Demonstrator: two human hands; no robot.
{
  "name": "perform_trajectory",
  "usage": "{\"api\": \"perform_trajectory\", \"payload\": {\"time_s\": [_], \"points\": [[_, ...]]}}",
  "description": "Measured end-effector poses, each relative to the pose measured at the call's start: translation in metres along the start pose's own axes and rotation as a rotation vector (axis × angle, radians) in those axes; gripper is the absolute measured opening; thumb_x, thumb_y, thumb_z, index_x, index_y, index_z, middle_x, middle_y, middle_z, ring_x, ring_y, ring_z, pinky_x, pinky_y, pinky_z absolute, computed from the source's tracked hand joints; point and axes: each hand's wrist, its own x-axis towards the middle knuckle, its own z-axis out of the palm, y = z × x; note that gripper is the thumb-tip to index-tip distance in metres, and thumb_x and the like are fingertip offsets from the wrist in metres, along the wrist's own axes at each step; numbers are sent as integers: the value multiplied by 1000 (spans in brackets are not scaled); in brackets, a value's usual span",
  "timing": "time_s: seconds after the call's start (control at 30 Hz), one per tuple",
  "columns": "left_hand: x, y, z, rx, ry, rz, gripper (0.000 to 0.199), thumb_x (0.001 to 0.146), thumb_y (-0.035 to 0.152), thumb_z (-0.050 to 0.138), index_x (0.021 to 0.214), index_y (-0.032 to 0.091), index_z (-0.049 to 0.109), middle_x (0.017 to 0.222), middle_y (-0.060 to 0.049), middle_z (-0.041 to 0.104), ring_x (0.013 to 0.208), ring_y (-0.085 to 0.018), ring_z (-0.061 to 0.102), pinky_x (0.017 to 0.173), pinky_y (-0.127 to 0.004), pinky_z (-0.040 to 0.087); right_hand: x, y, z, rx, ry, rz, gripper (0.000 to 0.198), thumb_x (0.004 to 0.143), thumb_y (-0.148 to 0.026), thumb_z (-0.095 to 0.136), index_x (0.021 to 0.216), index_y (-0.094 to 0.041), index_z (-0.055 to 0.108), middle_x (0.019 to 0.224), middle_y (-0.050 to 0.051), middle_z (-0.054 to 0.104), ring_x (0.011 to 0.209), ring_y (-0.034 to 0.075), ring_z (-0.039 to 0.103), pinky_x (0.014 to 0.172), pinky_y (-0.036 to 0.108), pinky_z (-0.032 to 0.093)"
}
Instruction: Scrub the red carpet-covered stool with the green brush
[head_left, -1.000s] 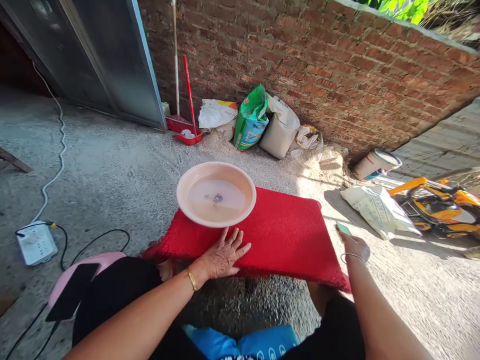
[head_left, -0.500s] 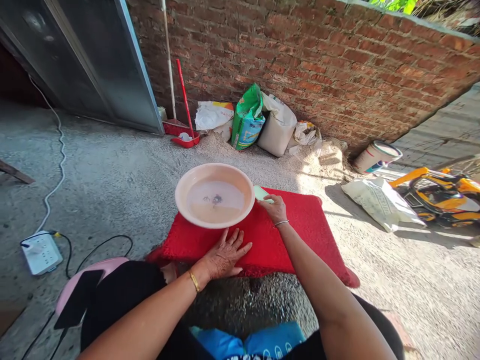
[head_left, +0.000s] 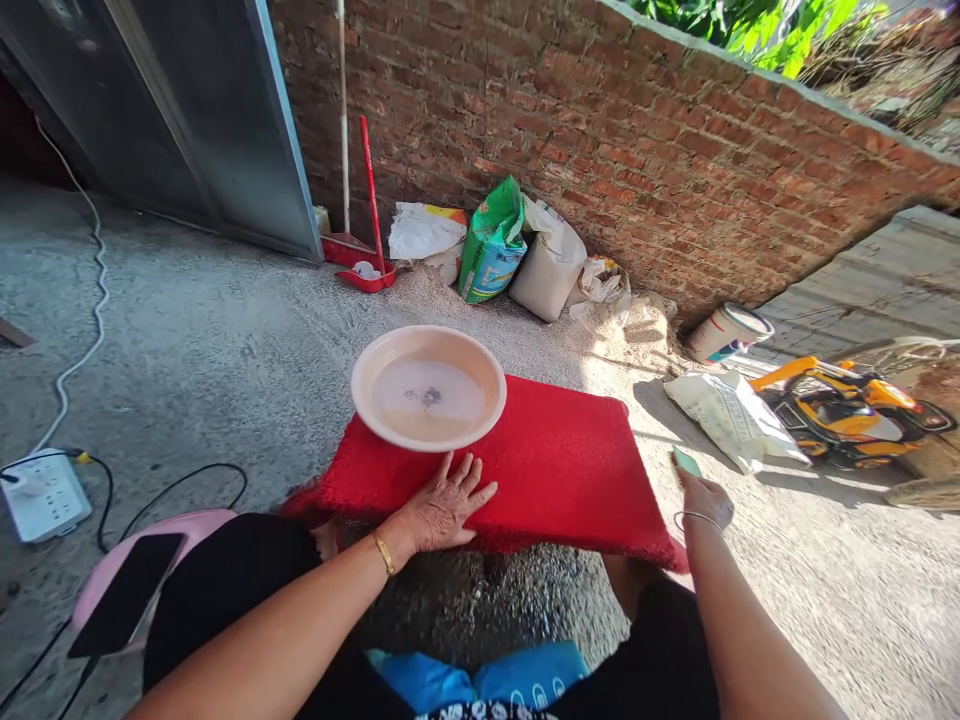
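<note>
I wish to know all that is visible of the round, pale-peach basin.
The round, pale-peach basin looks plastic, with a smooth rim. It stands upright on the left part of the fuzzy red cloth, holding pale liquid; a dark patch inside is unclear. The spread left hand lies by its near rim; contact is unclear.

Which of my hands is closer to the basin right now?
Left. The left hand lies on the red cloth, fingertips right by the basin's near rim; the right hand is beyond the cloth's right edge, holding a green piece.
</note>
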Motion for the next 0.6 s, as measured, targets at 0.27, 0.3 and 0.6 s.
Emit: {"api": "perform_trajectory", "payload": {"time_s": [0.27, 0.3, 0.6], "points": [[-1, 0, -1, -11, -15, -8, 78, 78, 59, 57, 144, 24, 33, 150, -19, 29, 139, -38, 23, 109, -59, 10, -50, -88, 55, 219, -158, -76, 40, 53, -58, 65, 66, -20, 65, 65, 6, 62, 77, 27, 59, 71, 39, 45], [-1, 0, -1, -11, -18, -10, 77, 79, 60, 56, 144, 24, 33, 150, -19, 30, 139, -37, 23, 109, -59, 10, -64, -104, 67, 253, -199, -139, 41, 53, -59, 66, 68, -20, 66, 69, 5, 63, 79, 26, 59, 73, 37, 44], [3, 1, -6, 11, -35, -10, 80, 77, 59, 59, 144, 23, 32, 149, -20, 31, 138, -37, 25, 109, -58, 13, -170, -177, 126, 460, -503, -561, 41, 59, -60, 68, 76, -23, 69, 91, 5, 60, 83, 20, 56, 75, 32, 44]]}}
